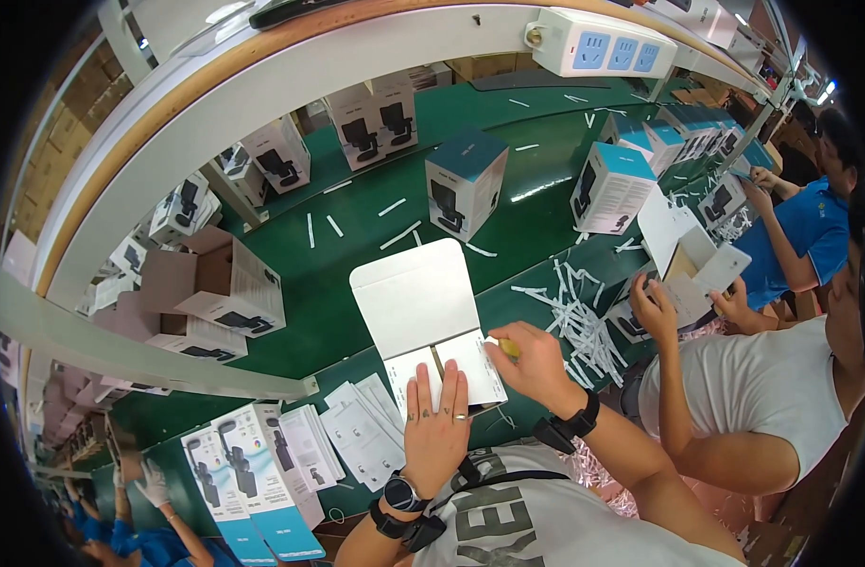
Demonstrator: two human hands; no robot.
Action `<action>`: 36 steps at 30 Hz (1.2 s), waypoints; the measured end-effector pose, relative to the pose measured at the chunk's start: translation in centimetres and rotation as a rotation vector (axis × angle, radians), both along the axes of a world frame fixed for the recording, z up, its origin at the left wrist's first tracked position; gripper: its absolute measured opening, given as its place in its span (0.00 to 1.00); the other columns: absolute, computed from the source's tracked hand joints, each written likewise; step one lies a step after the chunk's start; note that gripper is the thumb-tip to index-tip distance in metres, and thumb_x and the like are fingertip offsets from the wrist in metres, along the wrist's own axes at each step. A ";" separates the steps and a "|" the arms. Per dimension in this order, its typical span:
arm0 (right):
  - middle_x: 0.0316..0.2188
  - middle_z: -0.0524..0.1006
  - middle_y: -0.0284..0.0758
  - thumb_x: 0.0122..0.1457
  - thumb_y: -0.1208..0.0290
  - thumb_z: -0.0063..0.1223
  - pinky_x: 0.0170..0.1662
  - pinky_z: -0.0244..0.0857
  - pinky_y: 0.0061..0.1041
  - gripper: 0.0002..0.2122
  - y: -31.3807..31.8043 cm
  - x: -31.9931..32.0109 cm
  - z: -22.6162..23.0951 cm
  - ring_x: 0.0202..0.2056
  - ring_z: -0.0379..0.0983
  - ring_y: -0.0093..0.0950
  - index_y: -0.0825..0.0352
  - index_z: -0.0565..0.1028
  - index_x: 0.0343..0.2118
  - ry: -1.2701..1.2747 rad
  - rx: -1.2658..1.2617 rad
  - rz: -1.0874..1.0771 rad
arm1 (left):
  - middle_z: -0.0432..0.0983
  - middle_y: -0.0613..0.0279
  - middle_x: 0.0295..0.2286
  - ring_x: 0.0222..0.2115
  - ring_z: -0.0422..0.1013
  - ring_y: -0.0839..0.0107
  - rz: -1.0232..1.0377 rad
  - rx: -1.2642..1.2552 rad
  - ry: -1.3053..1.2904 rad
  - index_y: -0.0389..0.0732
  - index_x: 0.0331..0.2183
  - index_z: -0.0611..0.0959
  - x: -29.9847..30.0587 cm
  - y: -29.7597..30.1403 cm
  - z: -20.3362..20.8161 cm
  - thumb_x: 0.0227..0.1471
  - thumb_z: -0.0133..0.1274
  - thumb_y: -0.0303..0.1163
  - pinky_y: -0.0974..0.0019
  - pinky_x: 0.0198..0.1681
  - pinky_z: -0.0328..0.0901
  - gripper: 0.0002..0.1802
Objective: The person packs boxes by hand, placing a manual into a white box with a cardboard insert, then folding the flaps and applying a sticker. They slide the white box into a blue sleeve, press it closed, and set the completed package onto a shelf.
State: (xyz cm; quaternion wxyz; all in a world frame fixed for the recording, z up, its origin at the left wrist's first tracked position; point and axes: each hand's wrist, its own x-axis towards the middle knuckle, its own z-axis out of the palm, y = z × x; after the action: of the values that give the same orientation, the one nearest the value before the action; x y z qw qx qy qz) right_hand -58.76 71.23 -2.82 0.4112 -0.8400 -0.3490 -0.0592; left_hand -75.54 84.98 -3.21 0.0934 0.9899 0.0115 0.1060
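Left hand (436, 422) lies flat, fingers spread, pressing the white box (431, 317) on the near green table (357, 217), while right hand (535, 361) pinches a small yellow tool (509, 348) at its flap; slippage could crease it.

Left hand (435, 425) flat, right hand (532, 364) curled

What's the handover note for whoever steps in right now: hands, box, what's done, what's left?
Left hand: flat, palm down on the closed flaps of the white box, pinning it to the green belt.
Right hand: at the box's right edge, pinching a small yellow item.
Box: inner flaps folded shut, big lid flap upright and open.
Left: lid not yet closed.
Nearby: leaflet stacks left of the hand, white paper strips to the right.
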 end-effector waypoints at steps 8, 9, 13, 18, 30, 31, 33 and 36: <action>0.32 0.82 0.41 0.57 0.73 0.70 0.35 0.72 0.27 0.11 -3.3 -2.9 1.5 0.32 0.80 0.36 0.69 0.81 0.41 0.208 0.264 0.188 | 0.56 0.47 0.69 0.69 0.51 0.32 0.002 -0.004 -0.007 0.31 0.65 0.68 0.0 0.7 -0.2 0.47 0.67 0.34 0.37 0.71 0.49 0.47; 0.32 0.82 0.41 0.56 0.73 0.71 0.34 0.71 0.26 0.13 -5.2 -3.2 1.7 0.32 0.80 0.36 0.69 0.81 0.42 0.321 0.305 0.236 | 0.56 0.47 0.69 0.69 0.51 0.32 0.001 -0.010 -0.012 0.31 0.66 0.68 -0.1 0.8 -0.2 0.48 0.66 0.34 0.37 0.71 0.49 0.46; 0.32 0.82 0.39 0.55 0.74 0.69 0.33 0.71 0.29 0.10 -14.0 -1.0 -1.6 0.33 0.80 0.38 0.67 0.83 0.40 0.315 -0.386 0.127 | 0.57 0.45 0.69 0.69 0.51 0.35 0.006 0.007 -0.020 0.30 0.65 0.68 0.2 0.7 0.1 0.49 0.65 0.34 0.38 0.71 0.49 0.46; 0.31 0.82 0.37 0.56 0.73 0.65 0.35 0.74 0.34 0.07 -9.0 -1.0 1.7 0.34 0.80 0.40 0.63 0.84 0.38 -0.006 -0.380 0.042 | 0.58 0.42 0.68 0.70 0.52 0.42 -0.046 0.028 -0.039 0.28 0.64 0.69 0.1 0.6 -0.7 0.50 0.64 0.35 0.42 0.72 0.50 0.44; 0.31 0.79 0.33 0.54 0.74 0.65 0.36 0.73 0.35 0.06 10.0 -2.8 0.7 0.33 0.78 0.37 0.62 0.81 0.35 -0.216 0.018 0.386 | 0.77 0.42 0.52 0.60 0.69 0.46 -0.076 0.001 -0.142 0.30 0.54 0.80 -1.1 1.0 -2.0 0.56 0.52 0.33 0.46 0.71 0.53 0.26; 0.31 0.79 0.34 0.55 0.74 0.66 0.36 0.73 0.34 0.06 10.2 -3.1 0.6 0.33 0.78 0.38 0.63 0.81 0.35 -0.192 0.031 0.381 | 0.77 0.42 0.52 0.60 0.69 0.46 -0.068 -0.004 -0.146 0.30 0.54 0.80 -1.3 1.3 -2.1 0.56 0.52 0.33 0.46 0.71 0.53 0.26; 0.32 0.80 0.35 0.55 0.74 0.66 0.36 0.74 0.34 0.06 10.7 -3.6 0.3 0.33 0.79 0.39 0.63 0.81 0.35 -0.171 0.042 0.376 | 0.77 0.41 0.51 0.58 0.70 0.46 -0.086 -0.012 -0.153 0.31 0.52 0.81 -1.7 1.9 -2.3 0.53 0.58 0.34 0.46 0.68 0.58 0.26; 0.32 0.77 0.33 0.54 0.71 0.66 0.37 0.73 0.36 0.07 11.6 -3.9 0.6 0.34 0.78 0.37 0.63 0.80 0.35 -0.155 0.087 0.663 | 0.78 0.43 0.49 0.56 0.72 0.46 -0.096 -0.027 -0.143 0.32 0.51 0.81 -2.4 2.3 -2.9 0.52 0.60 0.33 0.46 0.65 0.61 0.25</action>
State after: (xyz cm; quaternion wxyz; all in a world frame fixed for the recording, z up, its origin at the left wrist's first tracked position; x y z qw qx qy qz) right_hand -62.62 82.79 -2.26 0.4159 -0.6556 -0.6302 -0.0009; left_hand -77.91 87.28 -6.07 0.1121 0.9779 -0.0414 0.1714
